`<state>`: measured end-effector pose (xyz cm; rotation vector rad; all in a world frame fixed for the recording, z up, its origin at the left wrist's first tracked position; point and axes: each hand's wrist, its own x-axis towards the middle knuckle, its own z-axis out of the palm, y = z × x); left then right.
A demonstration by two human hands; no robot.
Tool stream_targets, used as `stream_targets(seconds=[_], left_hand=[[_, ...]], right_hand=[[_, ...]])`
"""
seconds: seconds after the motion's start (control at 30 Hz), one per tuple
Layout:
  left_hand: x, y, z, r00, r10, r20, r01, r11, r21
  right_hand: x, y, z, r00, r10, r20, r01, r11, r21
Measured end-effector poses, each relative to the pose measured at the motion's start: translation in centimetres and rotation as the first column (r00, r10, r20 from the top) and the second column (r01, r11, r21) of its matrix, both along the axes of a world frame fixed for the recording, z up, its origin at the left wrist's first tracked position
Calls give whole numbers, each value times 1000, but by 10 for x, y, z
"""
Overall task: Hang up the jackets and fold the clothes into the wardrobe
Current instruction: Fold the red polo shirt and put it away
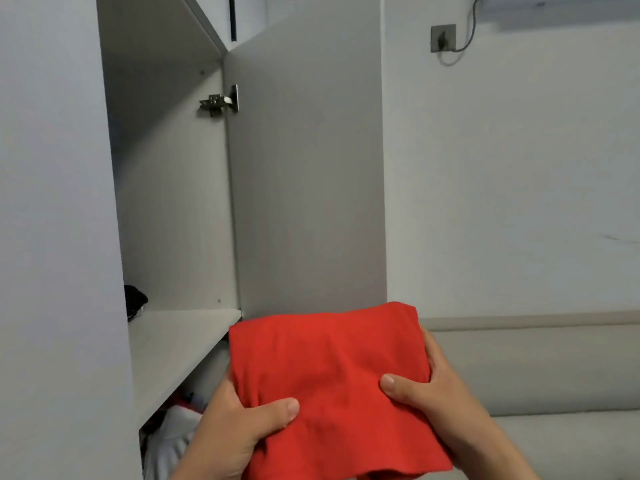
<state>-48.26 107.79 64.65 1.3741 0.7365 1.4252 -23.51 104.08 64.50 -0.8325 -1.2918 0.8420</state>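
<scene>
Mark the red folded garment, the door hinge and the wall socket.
red folded garment [325, 358], head view, middle of its top face
door hinge [219, 102], head view, on the metal arm
wall socket [443, 38], head view, centre of the faceplate

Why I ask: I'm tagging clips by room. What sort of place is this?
Probably a bedroom at home. An open wardrobe stands on the left, with a dark garment on its shelf; the left hand and right hand hold a folded red garment; a grey padded bed or sofa sits on the right.
</scene>
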Motion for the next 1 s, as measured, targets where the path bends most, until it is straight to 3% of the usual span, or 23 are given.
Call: stream_targets(seconds=[0.3, 0.6, 0.83, 1.0], left_hand=[[-23, 59, 17, 926, 374, 46, -377, 922, 85], [-38, 75, 34, 793, 599, 115, -606, 754, 254], [-54, 84, 29, 700, 707, 97, -703, 661, 262], [-57, 107, 24, 603, 789, 122, -796, 585, 154]], right_hand=[[-24, 123, 13, 994, 109, -8, -107, 989, 98], [-70, 153, 25, 996, 84, -13, -81, 986, 147], [-104, 165, 34, 1000, 28, 15, -30, 986, 165], [-128, 196, 34, 999, 33, 16, -36, 981, 192]])
